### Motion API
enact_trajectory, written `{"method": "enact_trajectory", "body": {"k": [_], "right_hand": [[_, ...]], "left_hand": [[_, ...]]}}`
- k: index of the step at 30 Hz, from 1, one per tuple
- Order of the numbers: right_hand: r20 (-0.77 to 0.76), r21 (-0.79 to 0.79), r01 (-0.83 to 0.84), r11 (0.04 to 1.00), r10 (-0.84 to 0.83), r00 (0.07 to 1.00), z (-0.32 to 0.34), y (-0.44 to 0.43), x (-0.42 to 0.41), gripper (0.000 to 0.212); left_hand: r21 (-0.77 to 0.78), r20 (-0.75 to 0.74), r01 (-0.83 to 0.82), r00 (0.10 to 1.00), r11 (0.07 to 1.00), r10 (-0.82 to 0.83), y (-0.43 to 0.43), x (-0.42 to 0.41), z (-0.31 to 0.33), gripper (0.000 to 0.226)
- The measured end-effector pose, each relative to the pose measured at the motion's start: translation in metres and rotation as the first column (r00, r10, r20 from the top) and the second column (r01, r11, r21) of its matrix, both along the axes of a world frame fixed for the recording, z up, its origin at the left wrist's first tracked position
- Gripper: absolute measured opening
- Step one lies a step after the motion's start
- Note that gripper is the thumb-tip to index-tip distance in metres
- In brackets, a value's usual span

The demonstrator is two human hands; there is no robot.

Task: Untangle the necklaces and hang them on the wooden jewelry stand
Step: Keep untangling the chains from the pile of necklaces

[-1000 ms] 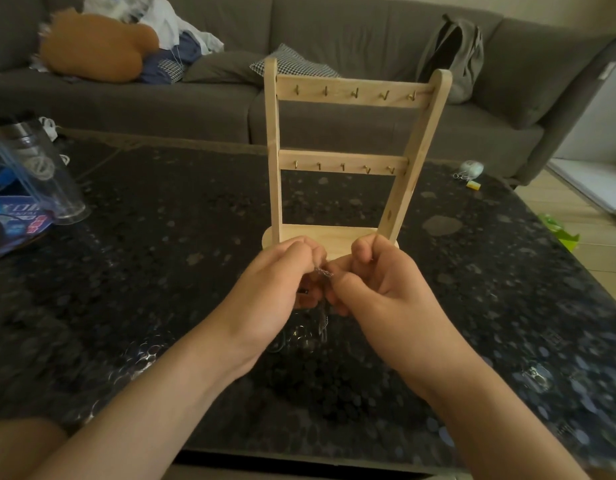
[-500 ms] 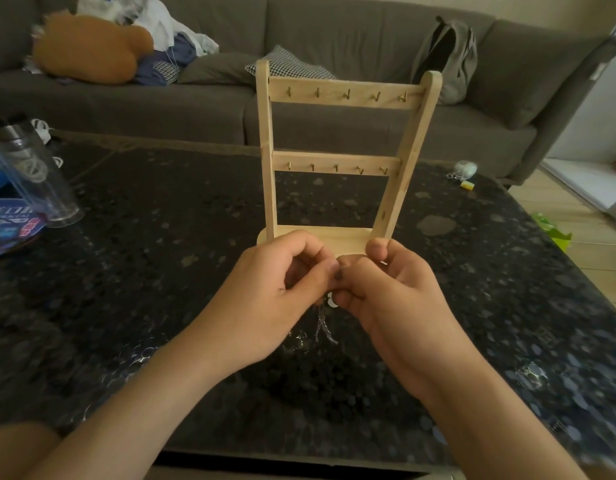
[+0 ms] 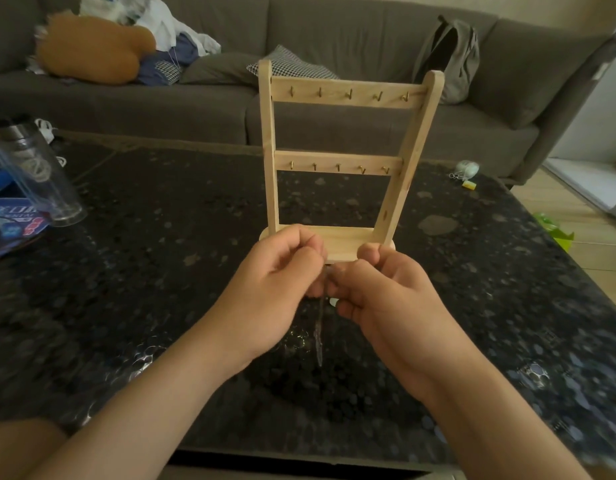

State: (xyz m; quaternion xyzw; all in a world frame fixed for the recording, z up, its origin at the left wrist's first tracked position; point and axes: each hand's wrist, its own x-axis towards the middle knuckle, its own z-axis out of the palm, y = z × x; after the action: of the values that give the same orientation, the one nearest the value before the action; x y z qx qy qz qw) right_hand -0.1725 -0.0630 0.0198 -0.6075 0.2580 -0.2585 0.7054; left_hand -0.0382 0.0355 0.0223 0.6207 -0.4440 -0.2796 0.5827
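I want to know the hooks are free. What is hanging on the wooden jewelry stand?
Nothing: all hooks of the wooden jewelry stand look bare. Both hands pinch the thin chain before it, hiding its base front.

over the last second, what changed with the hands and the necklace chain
Little changed: both hands stayed pinched on the necklace chain just in front of the wooden stand; the left hand and right hand only shifted their fingers, and the chain now hangs straighter below. The stand's hooks stayed bare.
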Motion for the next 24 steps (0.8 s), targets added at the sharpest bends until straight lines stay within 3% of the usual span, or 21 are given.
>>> {"method": "enact_trajectory", "body": {"k": [2,4,6,7,10,13,19,22,24], "right_hand": [[0.005,0.001,0.016,1.0,-0.016,1.0,0.0,0.0,0.0,0.011],[0.017,0.009,0.017,1.0,-0.018,1.0,0.0,0.0,0.0,0.031],[0.025,0.022,0.013,1.0,-0.014,1.0,0.002,0.0,-0.001,0.054],[0.026,0.028,0.013,1.0,-0.014,1.0,0.002,0.0,-0.001,0.054],[0.047,0.086,0.017,0.996,-0.021,0.999,0.003,0.0,0.0,0.034],[0.084,0.145,0.017,0.989,-0.029,0.996,0.003,-0.002,0.001,0.026],[0.116,0.23,-0.007,0.973,-0.02,0.993,0.002,0.0,0.002,0.008],[0.121,0.285,0.006,0.959,-0.042,0.992,0.004,-0.001,0.001,0.005],[0.095,0.291,0.039,0.956,-0.069,0.993,0.005,-0.001,0.0,0.014]], "left_hand": [[-0.073,-0.209,-0.016,0.978,0.997,0.0,-0.002,0.0,0.002,0.039],[-0.13,-0.439,-0.041,0.898,0.991,-0.02,-0.002,0.001,0.005,0.049],[-0.123,-0.596,-0.116,0.803,0.986,0.021,-0.004,0.004,0.006,0.034],[-0.093,-0.632,-0.16,0.773,0.983,0.066,-0.006,0.006,0.004,0.023],[-0.008,-0.63,-0.241,0.755,0.971,0.182,-0.009,0.01,-0.002,0.017],[0.018,-0.648,-0.246,0.735,0.969,0.199,-0.009,0.009,-0.003,0.014],[0.0,-0.759,-0.105,0.648,0.994,0.068,-0.008,0.008,0.003,0.016],[-0.06,-0.798,-0.057,0.602,0.997,-0.014,-0.005,0.01,0.008,0.02],[-0.116,-0.834,-0.048,0.547,0.992,-0.071,-0.004,0.012,0.01,0.016]]}}
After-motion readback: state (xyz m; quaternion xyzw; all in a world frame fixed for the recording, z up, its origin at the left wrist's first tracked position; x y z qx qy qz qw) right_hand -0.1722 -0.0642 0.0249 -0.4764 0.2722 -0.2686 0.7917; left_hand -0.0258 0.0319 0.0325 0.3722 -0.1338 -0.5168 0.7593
